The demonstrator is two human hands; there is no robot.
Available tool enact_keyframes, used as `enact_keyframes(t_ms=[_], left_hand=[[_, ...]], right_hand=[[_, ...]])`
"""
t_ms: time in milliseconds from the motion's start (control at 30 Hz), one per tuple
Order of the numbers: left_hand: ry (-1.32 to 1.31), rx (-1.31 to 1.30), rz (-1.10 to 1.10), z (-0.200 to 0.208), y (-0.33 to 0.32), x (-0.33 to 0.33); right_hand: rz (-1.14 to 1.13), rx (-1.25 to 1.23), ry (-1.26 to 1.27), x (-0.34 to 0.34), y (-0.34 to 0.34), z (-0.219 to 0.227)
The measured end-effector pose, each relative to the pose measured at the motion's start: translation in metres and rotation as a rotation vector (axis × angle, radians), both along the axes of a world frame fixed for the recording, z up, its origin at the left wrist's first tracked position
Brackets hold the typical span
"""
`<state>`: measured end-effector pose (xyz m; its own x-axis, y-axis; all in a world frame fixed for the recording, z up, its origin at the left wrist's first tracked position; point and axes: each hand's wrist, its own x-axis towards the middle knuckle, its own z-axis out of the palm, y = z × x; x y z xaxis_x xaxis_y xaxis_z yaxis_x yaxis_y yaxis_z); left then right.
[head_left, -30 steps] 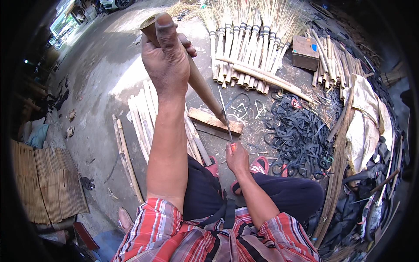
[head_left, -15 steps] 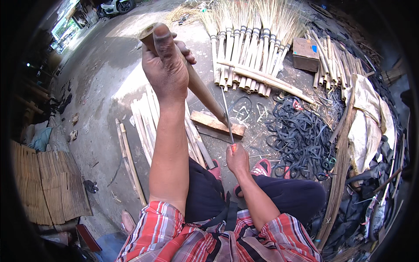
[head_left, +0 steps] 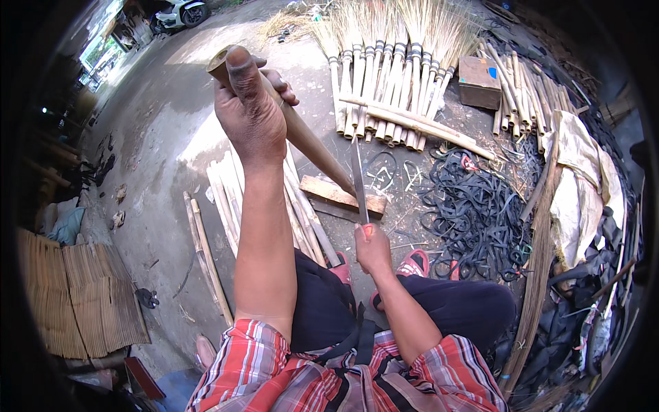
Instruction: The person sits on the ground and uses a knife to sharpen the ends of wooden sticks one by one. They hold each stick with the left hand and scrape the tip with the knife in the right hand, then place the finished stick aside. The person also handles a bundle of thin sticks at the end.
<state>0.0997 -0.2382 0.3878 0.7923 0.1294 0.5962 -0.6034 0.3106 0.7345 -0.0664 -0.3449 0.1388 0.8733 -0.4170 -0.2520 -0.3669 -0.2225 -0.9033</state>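
Note:
My left hand (head_left: 250, 113) is wrapped round the upper part of a bamboo pole (head_left: 312, 150), thumb near its hollow top end. The pole slants down to the right, its lower end at a wooden block (head_left: 343, 197) on the ground. In my right hand (head_left: 374, 248) is a long-bladed knife (head_left: 358, 175) with an orange-red handle, its blade pointing away from me. The blade lies by the pole's lower end; whether the two touch I cannot tell.
Brooms with bamboo handles (head_left: 384, 89) lie in a row ahead, two loose poles (head_left: 419, 126) across them. Black rubber strips (head_left: 473, 213) heap at right, by a pale sack (head_left: 580, 185). More bamboo poles (head_left: 223, 196) lie left. A brown box (head_left: 479, 82) stands beyond.
My left hand and the pole's top have shifted slightly left and down. The knife's blade has turned so that more of its flat side shows.

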Motion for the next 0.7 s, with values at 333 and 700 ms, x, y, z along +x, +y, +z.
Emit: enact_keyframes(t_ms=[333, 700], left_hand=[[0.019, 0.036, 0.032, -0.003, 0.005, -0.001], [0.087, -0.02, 0.028, -0.005, 0.011, 0.0]], right_hand=[[-0.036, -0.354, -0.18, -0.007, 0.002, 0.009], [-0.127, -0.237, -0.598, -0.008, 0.0, 0.009]])
